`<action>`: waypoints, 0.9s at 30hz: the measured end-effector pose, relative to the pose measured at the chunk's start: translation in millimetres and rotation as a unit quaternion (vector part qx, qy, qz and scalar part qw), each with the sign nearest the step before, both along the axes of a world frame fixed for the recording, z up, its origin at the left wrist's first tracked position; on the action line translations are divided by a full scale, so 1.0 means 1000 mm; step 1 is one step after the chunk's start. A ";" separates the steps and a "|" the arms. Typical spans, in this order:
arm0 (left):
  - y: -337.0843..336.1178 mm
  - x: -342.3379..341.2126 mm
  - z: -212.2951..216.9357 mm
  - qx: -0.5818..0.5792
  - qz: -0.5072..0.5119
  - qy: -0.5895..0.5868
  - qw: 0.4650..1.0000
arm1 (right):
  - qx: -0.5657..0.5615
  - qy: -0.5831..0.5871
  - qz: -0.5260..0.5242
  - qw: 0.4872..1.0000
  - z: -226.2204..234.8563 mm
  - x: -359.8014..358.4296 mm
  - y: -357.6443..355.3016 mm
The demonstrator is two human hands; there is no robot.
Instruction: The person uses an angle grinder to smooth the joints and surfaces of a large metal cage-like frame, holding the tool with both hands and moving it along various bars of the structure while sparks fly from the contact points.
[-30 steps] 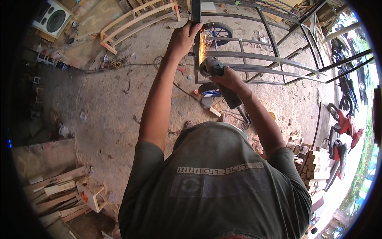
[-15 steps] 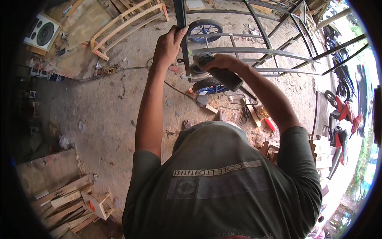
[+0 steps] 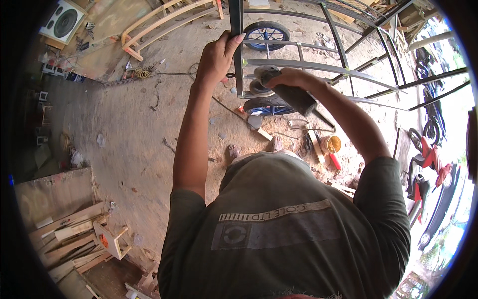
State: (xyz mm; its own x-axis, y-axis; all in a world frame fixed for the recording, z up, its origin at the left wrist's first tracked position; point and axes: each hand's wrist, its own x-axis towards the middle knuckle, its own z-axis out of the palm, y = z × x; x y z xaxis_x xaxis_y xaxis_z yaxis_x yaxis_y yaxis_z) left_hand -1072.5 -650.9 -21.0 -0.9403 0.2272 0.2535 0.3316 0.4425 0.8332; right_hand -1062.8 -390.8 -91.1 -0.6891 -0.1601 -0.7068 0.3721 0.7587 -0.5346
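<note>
My left hand (image 3: 217,57) is wrapped round a dark upright metal post (image 3: 236,20) at the left end of a metal frame (image 3: 298,64). In my right hand (image 3: 294,78) is a dark angle grinder (image 3: 297,101), its body slanting down to the right. The grinder's round disc (image 3: 260,88) sits just right of the post's lower end, close to the frame's lower bars; whether it touches the metal I cannot tell. Beyond the bars lies a blue-rimmed wheel (image 3: 249,38), and a second wheel (image 3: 264,105) shows partly below the grinder.
A wooden rack (image 3: 172,27) and a loudspeaker (image 3: 64,23) stand at the far left. Cables, a wood strip (image 3: 314,144) and a yellowish tub (image 3: 326,144) lie near my feet. Wood offcuts (image 3: 74,231) are piled at the near left. A red motorbike (image 3: 430,157) stands at right.
The whole view has shifted slightly, moving the frame a little rightward in the picture. The grinder's disc sits somewhat farther right of the post. Both hands keep their holds.
</note>
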 end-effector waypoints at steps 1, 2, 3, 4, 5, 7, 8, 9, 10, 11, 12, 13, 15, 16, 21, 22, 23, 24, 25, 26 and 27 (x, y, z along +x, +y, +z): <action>0.001 0.001 0.001 0.000 0.005 0.005 1.000 | -0.046 0.009 -0.022 0.999 -0.008 0.009 0.006; 0.004 0.002 0.001 0.001 0.007 0.011 1.000 | -0.091 0.018 -0.046 0.995 -0.008 0.025 0.009; 0.005 0.002 0.001 0.003 0.010 0.009 1.000 | -0.137 0.029 -0.069 0.988 -0.009 0.039 0.010; 0.006 0.002 0.001 0.006 0.011 0.008 1.000 | -0.164 0.081 -0.053 0.982 -0.022 0.047 0.007; 0.007 0.001 0.002 0.006 0.010 0.009 1.000 | -0.165 0.093 -0.051 0.981 -0.036 0.053 0.005; 0.004 -0.001 0.000 0.002 0.018 0.008 1.000 | -0.120 0.151 -0.032 0.981 -0.017 0.071 -0.011; 0.004 -0.003 -0.001 0.001 0.014 0.020 1.000 | -0.064 0.171 -0.023 0.983 -0.019 0.074 -0.013; 0.005 -0.005 -0.002 0.000 0.009 0.032 0.999 | -0.051 0.168 -0.032 0.984 -0.018 0.078 -0.010; 0.007 -0.004 -0.003 0.007 0.016 0.026 1.000 | -0.037 0.166 -0.041 0.985 -0.016 0.082 -0.004; 0.008 -0.003 -0.001 0.002 0.015 0.026 1.000 | -0.025 0.163 -0.050 0.985 -0.013 0.087 0.003; 0.007 -0.002 0.000 -0.001 0.017 0.025 1.000 | -0.027 0.165 -0.065 0.984 -0.009 0.093 0.014; 0.008 -0.003 0.001 -0.004 0.019 0.025 1.000 | -0.044 0.157 -0.092 0.982 -0.011 0.100 0.029; 0.007 -0.005 0.002 -0.010 0.018 0.025 0.999 | -0.077 0.141 -0.138 0.977 -0.013 0.114 0.061; 0.007 -0.006 -0.001 -0.017 0.025 0.029 0.999 | -0.114 0.182 -0.186 0.959 -0.013 0.127 0.073; 0.018 -0.018 -0.010 -0.051 0.059 0.105 0.991 | -0.157 0.253 -0.347 0.890 -0.004 0.196 0.114; 0.019 -0.021 -0.010 -0.053 0.048 0.084 0.994 | -0.163 0.252 -0.366 0.881 -0.003 0.209 0.117; 0.022 -0.025 -0.010 -0.050 0.043 0.081 0.995 | -0.167 0.253 -0.386 0.871 -0.003 0.219 0.121; 0.023 -0.026 -0.011 -0.045 0.038 0.077 0.995 | -0.172 0.253 -0.406 0.861 -0.004 0.229 0.124; 0.024 -0.027 -0.012 -0.041 0.033 0.073 0.996 | -0.174 0.260 -0.419 0.852 -0.004 0.238 0.126; 0.022 -0.028 -0.011 -0.038 0.031 0.060 0.997 | -0.177 0.266 -0.432 0.843 -0.005 0.244 0.127; 0.022 -0.032 -0.013 -0.047 0.033 0.065 0.996 | -0.179 0.271 -0.449 0.832 -0.005 0.251 0.128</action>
